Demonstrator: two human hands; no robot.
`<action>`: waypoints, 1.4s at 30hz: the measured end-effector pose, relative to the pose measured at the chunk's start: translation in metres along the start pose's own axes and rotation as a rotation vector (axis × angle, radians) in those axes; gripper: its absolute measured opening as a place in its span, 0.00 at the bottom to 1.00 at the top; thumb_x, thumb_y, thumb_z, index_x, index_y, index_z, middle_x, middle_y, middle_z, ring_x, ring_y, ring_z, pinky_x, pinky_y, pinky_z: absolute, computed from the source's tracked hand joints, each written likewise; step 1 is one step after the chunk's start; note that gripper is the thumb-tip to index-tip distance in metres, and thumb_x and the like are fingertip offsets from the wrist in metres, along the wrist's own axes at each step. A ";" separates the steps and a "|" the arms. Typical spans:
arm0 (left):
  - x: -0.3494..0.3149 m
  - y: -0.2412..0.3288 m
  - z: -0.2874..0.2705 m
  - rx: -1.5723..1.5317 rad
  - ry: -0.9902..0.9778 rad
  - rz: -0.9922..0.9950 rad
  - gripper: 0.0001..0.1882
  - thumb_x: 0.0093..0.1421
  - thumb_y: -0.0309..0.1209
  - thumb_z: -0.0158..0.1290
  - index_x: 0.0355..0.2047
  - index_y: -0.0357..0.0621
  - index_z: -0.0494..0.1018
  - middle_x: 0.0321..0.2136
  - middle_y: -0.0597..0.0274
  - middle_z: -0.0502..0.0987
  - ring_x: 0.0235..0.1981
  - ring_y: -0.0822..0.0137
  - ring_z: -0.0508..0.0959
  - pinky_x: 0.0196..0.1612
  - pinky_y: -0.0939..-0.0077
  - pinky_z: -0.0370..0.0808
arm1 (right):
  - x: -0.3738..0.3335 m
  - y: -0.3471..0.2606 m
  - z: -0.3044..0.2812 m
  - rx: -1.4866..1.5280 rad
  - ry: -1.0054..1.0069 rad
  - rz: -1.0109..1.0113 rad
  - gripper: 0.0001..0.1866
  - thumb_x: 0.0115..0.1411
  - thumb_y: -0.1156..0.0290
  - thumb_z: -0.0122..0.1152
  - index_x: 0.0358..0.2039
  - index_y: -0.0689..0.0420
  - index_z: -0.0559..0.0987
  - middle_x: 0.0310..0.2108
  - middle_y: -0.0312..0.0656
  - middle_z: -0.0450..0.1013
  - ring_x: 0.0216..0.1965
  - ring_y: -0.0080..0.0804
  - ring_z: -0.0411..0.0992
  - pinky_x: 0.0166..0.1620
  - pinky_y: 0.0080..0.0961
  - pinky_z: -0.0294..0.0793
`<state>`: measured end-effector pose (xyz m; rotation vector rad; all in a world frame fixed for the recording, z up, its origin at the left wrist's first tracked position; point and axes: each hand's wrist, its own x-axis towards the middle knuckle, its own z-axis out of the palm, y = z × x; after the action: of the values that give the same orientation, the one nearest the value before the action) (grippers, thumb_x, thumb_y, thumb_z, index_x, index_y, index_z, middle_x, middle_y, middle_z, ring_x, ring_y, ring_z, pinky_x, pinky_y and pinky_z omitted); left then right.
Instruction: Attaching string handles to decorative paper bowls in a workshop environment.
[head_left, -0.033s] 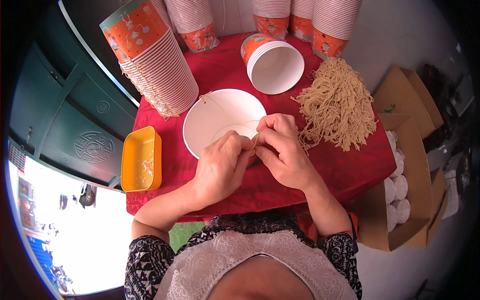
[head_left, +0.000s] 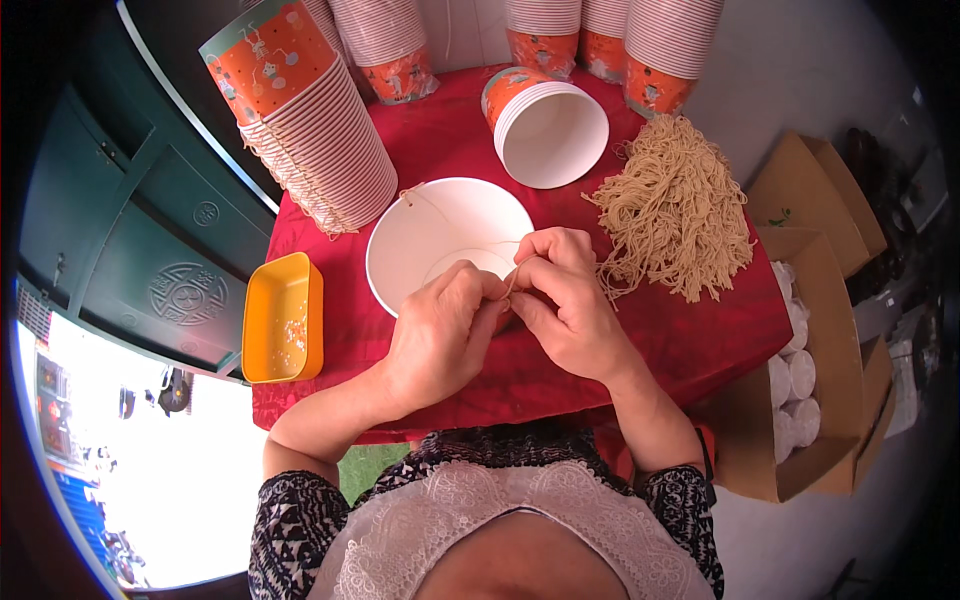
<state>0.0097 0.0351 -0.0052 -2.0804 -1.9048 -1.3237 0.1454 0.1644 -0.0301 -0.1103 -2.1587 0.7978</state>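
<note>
A white paper bucket (head_left: 395, 245) stands in front of me, its open mouth facing up. Beige string (head_left: 428, 205) is fastened at its far left rim and runs across the mouth toward my hands. At the near right rim my left hand (head_left: 445, 330) pinches the string between thumb and forefinger. Fingertips almost touching it, my right hand (head_left: 575, 310) pinches the same string. Their fingers partly hide the string and the rim there. To the right lies a loose heap of cut beige strings (head_left: 680, 210), beside my right hand.
Nested buckets with strings attached (head_left: 320, 160) lean at the far left. A few buckets lie on their side (head_left: 555, 135) beyond mine. Wrapped stacks (head_left: 670, 50) line the back. A yellow tray (head_left: 315, 330) holds small bits at left. Cardboard boxes (head_left: 840, 350) stand right of the red-covered table (head_left: 690, 340).
</note>
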 end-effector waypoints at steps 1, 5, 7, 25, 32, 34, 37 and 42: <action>0.000 -0.001 -0.001 0.000 0.000 -0.001 0.11 0.57 0.18 0.59 0.36 0.37 0.68 0.28 0.51 0.76 0.27 0.48 0.79 0.28 0.61 0.76 | -0.001 -0.001 0.001 0.000 0.036 -0.012 0.08 0.50 0.80 0.65 0.30 0.57 0.77 0.43 0.40 0.68 0.49 0.42 0.63 0.51 0.39 0.61; -0.001 -0.004 -0.004 -0.155 -0.013 -0.097 0.06 0.59 0.16 0.55 0.34 0.35 0.68 0.25 0.52 0.77 0.26 0.58 0.79 0.28 0.68 0.75 | -0.004 -0.008 0.009 -0.169 0.186 -0.120 0.10 0.45 0.82 0.66 0.27 0.56 0.74 0.41 0.40 0.67 0.46 0.43 0.64 0.48 0.40 0.62; 0.000 -0.002 -0.005 -0.181 -0.011 -0.143 0.06 0.59 0.17 0.55 0.34 0.35 0.68 0.25 0.47 0.77 0.27 0.48 0.80 0.29 0.61 0.75 | -0.008 -0.010 0.011 -0.190 0.203 -0.148 0.11 0.45 0.83 0.66 0.27 0.57 0.74 0.42 0.40 0.67 0.46 0.42 0.64 0.48 0.39 0.62; 0.007 -0.004 -0.001 -0.053 0.056 -0.270 0.02 0.60 0.18 0.50 0.30 0.34 0.70 0.21 0.58 0.75 0.23 0.70 0.75 0.27 0.74 0.72 | -0.028 0.003 0.013 -0.109 0.105 -0.304 0.11 0.40 0.82 0.64 0.24 0.58 0.72 0.45 0.42 0.66 0.49 0.42 0.62 0.52 0.37 0.62; 0.011 0.002 -0.002 -0.069 0.065 -0.336 0.01 0.59 0.18 0.53 0.30 0.34 0.71 0.22 0.59 0.76 0.24 0.71 0.76 0.28 0.74 0.73 | -0.027 0.005 0.019 -0.179 0.191 -0.294 0.10 0.45 0.80 0.68 0.29 0.57 0.77 0.39 0.39 0.69 0.43 0.39 0.67 0.47 0.36 0.65; 0.010 0.003 -0.003 -0.050 0.070 -0.320 0.02 0.58 0.18 0.54 0.31 0.34 0.72 0.22 0.58 0.76 0.25 0.71 0.77 0.29 0.74 0.74 | -0.027 0.004 0.022 -0.138 0.257 -0.272 0.10 0.49 0.80 0.68 0.32 0.57 0.79 0.34 0.37 0.71 0.36 0.36 0.69 0.41 0.35 0.66; 0.007 0.000 -0.003 -0.016 0.083 -0.234 0.04 0.57 0.18 0.56 0.31 0.34 0.72 0.23 0.57 0.77 0.25 0.69 0.78 0.29 0.74 0.75 | -0.024 0.002 0.026 -0.035 0.326 -0.212 0.10 0.51 0.82 0.67 0.33 0.56 0.78 0.30 0.36 0.71 0.32 0.34 0.69 0.38 0.33 0.65; 0.003 0.012 -0.011 0.045 -0.004 -0.161 0.08 0.53 0.18 0.57 0.31 0.38 0.69 0.25 0.51 0.75 0.28 0.50 0.79 0.34 0.59 0.76 | -0.025 -0.003 0.035 0.110 0.374 -0.081 0.09 0.53 0.84 0.65 0.32 0.56 0.76 0.27 0.35 0.70 0.28 0.32 0.66 0.35 0.31 0.62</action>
<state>0.0128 0.0290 0.0099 -1.9470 -2.1221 -1.2915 0.1372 0.1366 -0.0611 -0.1050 -1.7534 0.7794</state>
